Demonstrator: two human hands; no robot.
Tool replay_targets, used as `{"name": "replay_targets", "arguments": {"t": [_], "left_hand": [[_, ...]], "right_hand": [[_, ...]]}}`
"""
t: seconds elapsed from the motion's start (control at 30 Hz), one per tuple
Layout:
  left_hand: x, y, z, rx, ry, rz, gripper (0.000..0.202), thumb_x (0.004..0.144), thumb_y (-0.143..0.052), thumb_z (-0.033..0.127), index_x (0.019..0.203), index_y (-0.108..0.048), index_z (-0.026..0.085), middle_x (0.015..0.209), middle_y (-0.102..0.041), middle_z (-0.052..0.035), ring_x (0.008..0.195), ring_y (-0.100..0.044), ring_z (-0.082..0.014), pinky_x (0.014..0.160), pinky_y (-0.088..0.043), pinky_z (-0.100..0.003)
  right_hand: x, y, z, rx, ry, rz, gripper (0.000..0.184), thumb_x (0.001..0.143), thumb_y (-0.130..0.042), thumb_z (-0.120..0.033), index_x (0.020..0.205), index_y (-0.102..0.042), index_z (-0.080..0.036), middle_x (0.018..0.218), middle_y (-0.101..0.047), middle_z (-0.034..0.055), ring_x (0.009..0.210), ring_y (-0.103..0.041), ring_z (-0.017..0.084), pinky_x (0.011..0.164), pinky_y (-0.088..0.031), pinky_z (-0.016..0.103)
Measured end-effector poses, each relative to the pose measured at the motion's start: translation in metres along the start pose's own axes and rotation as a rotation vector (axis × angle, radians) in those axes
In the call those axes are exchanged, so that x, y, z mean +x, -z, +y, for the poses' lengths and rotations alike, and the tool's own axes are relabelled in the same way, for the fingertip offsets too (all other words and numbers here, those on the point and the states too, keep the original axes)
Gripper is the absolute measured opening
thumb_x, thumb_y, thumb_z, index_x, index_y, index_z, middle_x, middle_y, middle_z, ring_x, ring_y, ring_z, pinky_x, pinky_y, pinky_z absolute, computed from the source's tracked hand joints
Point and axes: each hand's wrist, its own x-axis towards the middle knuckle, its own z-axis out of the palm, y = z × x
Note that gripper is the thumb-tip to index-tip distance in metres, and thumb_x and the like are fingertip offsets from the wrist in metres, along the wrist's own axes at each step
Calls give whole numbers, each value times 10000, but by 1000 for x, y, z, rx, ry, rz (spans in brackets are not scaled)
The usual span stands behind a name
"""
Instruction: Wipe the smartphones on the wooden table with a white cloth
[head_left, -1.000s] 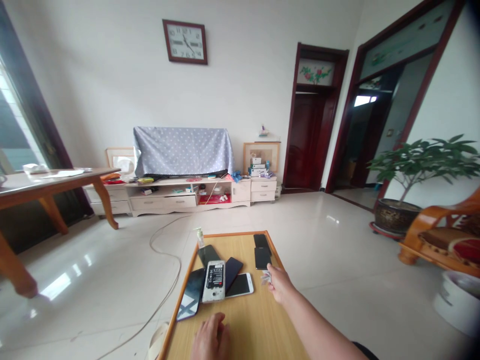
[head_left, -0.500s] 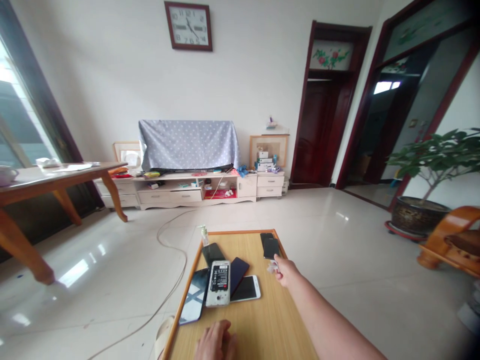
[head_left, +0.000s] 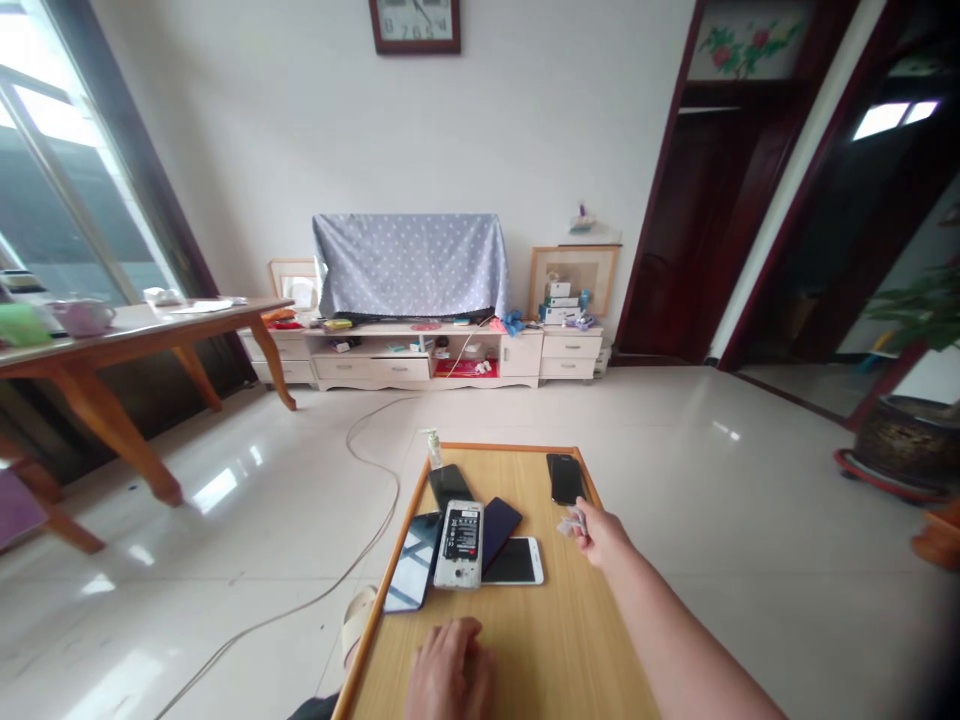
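Observation:
My right hand is closed on a crumpled whitish tissue-like piece, above the right side of the wooden tabletop. Just beyond its fingertips lies a black phone, partly over another dark phone. Near the front edge, my left hand rests with loosely bent fingers and nothing visible in it. Beyond it is a group of phones: a white one with its back off and battery showing, a dark blue one, a white-framed one, a glossy one and a black one.
A clear pump bottle stands at the table's far left corner. A cable runs over the tiled floor at the left. Farther off are a cloth-covered shape on a low cabinet, and a wooden table.
The view has turned right to left across the room and tilted down. My right hand has drawn slightly back from the black phone, which now lies more squarely over the other one.

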Motion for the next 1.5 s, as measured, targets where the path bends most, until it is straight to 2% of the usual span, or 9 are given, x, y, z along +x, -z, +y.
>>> {"name": "replay_targets", "arguments": {"t": [0.17, 0.4, 0.63, 0.73, 0.83, 0.9, 1.1, 1.23, 1.5], "left_hand": [[-1, 6, 5, 26, -5, -1, 156, 902, -564, 333, 1013, -622, 241, 871, -687, -44, 831, -651, -204, 741, -470, -322], [-7, 7, 13, 0, 30, -10, 160, 919, -512, 320, 1016, -608, 236, 895, -671, -49, 870, -637, -212, 766, -449, -333], [-19, 18, 24, -71, 73, 4, 135, 881, -529, 292, 967, -618, 238, 872, -665, -48, 880, -613, -227, 795, -414, -346], [-26, 20, 25, -137, 117, 42, 143, 838, -568, 269, 956, -644, 243, 884, -675, -55, 900, -607, -239, 810, -412, -352], [-30, 19, 26, -222, 179, 76, 179, 808, -598, 256, 971, -669, 244, 907, -683, -58, 905, -603, -237, 826, -417, -352], [-29, 18, 28, -331, 248, 120, 184, 789, -626, 264, 963, -680, 238, 907, -677, -53, 887, -602, -225, 817, -423, -337], [-7, 21, 41, -927, 687, 217, 317, 722, -747, 330, 966, -608, 182, 778, -611, 8, 644, -564, -127, 598, -399, -245], [7, 23, 43, -1088, 814, 175, 291, 793, -707, 386, 901, -562, 158, 741, -608, -16, 562, -579, -110, 518, -398, -219], [25, 19, 44, -1332, 985, 228, 225, 909, -632, 349, 944, -529, 152, 780, -633, -59, 665, -663, -134, 610, -559, -233]], "right_hand": [[-15, 3, 13, -31, 109, -21, 368, 806, -706, -505, 910, -632, -160, 656, -682, 27, 455, -590, 128, 406, -383, 210], [-63, 14, 25, -108, 280, -184, 384, 701, -749, -434, 976, -689, -173, 916, -760, 69, 880, -722, 230, 663, -541, 257], [-124, 49, 41, -611, 370, -268, 503, 813, -671, -431, 1289, -606, -279, 1336, -648, 85, 947, -704, 216, 688, -544, 266], [-143, 72, 43, -852, 657, -241, 466, 842, -634, -414, 1288, -636, -278, 1309, -660, 82, 1155, -637, 255, 896, -513, 285], [-155, 87, 52, -1013, 764, -241, 465, 898, -537, -407, 1337, -611, -273, 1280, -662, 100, 1119, -652, 259, 916, -500, 307], [-159, 89, 61, -1068, 783, -275, 430, 914, -499, -404, 1301, -631, -273, 1271, -659, 106, 1070, -667, 253, 883, -507, 314], [-163, 73, 76, -1070, 799, -409, 270, 893, -507, -420, 985, -715, -275, 1088, -715, 70, 898, -689, 228, 763, -509, 299], [-168, 67, 71, -1064, 762, -425, 278, 897, -495, -437, 942, -704, -260, 954, -720, 73, 830, -680, 230, 733, -496, 304], [-163, 68, 72, -1054, 747, -458, 282, 898, -486, -453, 924, -690, -260, 875, -702, 54, 784, -665, 232, 726, -488, 325]]}}
